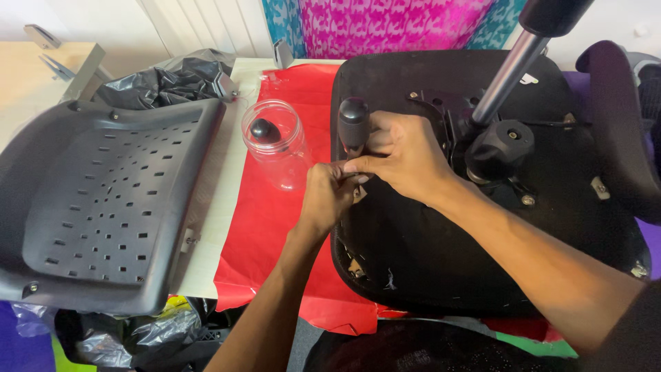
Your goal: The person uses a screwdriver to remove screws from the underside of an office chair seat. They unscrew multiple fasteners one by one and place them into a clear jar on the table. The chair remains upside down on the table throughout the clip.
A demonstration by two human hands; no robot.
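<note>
An upturned black office chair seat (441, 255) lies on a red sheet (268, 220), its metal gas cylinder (506, 72) pointing up at the back. My right hand (406, 155) grips a black-handled screwdriver (353, 124) held upright at the seat's left edge. My left hand (329, 196) is pinched at the tool's lower end against the seat rim; the tip and whatever it touches are hidden by my fingers.
A clear plastic jar (275, 141) holding a small black part stands on the red sheet just left of the hands. A perforated black chair backrest (103, 207) lies at the left. Black plastic bags (165, 83) sit behind it. An armrest (616, 117) curves at the right.
</note>
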